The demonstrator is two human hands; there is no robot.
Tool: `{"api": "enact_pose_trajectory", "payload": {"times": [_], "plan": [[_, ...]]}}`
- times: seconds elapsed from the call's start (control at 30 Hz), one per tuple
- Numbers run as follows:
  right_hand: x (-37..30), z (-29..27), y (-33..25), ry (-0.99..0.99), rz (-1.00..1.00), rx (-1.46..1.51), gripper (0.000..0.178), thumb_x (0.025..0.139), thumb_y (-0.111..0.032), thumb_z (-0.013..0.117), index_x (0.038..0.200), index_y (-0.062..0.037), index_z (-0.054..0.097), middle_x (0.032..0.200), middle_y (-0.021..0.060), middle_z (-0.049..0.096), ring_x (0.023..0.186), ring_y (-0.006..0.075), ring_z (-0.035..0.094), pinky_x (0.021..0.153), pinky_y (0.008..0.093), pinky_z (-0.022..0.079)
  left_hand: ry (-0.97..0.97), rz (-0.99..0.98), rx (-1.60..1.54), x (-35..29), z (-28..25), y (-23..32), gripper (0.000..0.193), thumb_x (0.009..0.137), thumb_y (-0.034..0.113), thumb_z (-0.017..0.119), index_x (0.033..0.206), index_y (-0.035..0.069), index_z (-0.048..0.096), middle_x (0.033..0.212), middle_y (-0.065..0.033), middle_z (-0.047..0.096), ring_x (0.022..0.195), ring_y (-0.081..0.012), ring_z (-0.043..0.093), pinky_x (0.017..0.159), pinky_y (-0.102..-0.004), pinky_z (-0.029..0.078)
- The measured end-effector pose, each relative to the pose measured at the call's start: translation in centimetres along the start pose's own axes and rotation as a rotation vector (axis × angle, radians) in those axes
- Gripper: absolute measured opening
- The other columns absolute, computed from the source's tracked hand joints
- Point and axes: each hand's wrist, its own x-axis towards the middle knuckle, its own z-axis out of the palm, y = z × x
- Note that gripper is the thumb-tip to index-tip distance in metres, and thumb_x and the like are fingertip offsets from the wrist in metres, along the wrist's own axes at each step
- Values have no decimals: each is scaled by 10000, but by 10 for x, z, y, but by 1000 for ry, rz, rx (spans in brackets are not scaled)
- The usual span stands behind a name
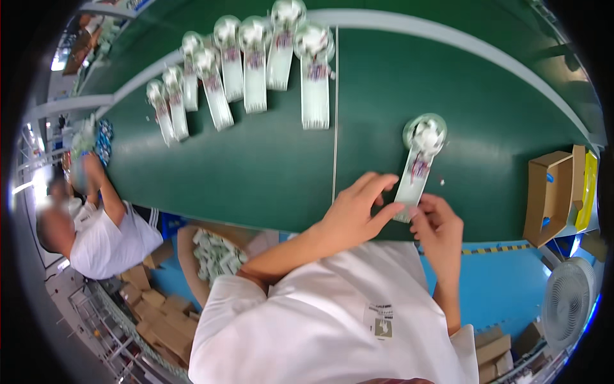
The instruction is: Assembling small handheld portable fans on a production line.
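Observation:
A white paddle-shaped unit (412, 182) lies on the green worktable, its round head (426, 134) pointing away from me. Dark reddish wires show at its neck. My left hand (358, 208) is at its left side, fingers stretched apart and thumb tip at the near end of the handle. Closed at the near right corner of the same handle, my right hand (440, 227) pinches the edge between thumb and forefinger, the other fingers curled. Whether a small part sits in that pinch is hidden.
Several similar white units (254, 70) stand in a slanting group at the far left of the table (268, 160). An open cardboard box (550, 198) is at the right edge. Below left is a bin of pale parts (217, 256). A co-worker (109, 237) sits left; a fan (569, 301) stands lower right.

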Motion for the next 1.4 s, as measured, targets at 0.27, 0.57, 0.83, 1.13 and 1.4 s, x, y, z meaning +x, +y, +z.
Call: {"api": "enact_pose_trajectory", "payload": {"times": [0.27,0.57,0.83,1.13,1.4], "plan": [[7,-10,3,61,-93,-153,195,960,-150,598,1082,-11,659,815,-24,610,609,22,492,504,177,364,134,144,66,-4,0,-12,390,810,112,762,1163,54,607,1042,-85,614,735,-153,617,511,-258,497],[29,3,-12,9,-103,-25,220,963,-179,604,1025,13,691,729,-23,587,587,23,419,499,196,317,271,345,212,19,17,-12,175,792,137,751,922,63,660,833,-48,547,704,-218,582,585,-323,486],[38,1,-12,-4,-90,9,215,933,-158,642,1054,10,702,756,-20,615,566,22,398,476,185,262,265,347,166,22,21,-15,102,831,111,702,901,60,649,817,-43,533,697,-215,580,579,-328,487],[51,-12,1,-38,33,222,205,905,-146,681,1029,14,704,719,-42,580,542,18,349,467,188,219,145,362,175,24,21,-20,147,863,162,693,952,56,643,835,-41,529,701,-208,581,562,-323,491],[52,2,-4,97,-151,104,167,901,-140,706,955,17,688,740,-56,593,625,-9,425,535,156,268,104,66,183,23,18,-14,294,860,268,702,889,1,582,738,-112,622,599,-277,618,524,-391,497]]}}
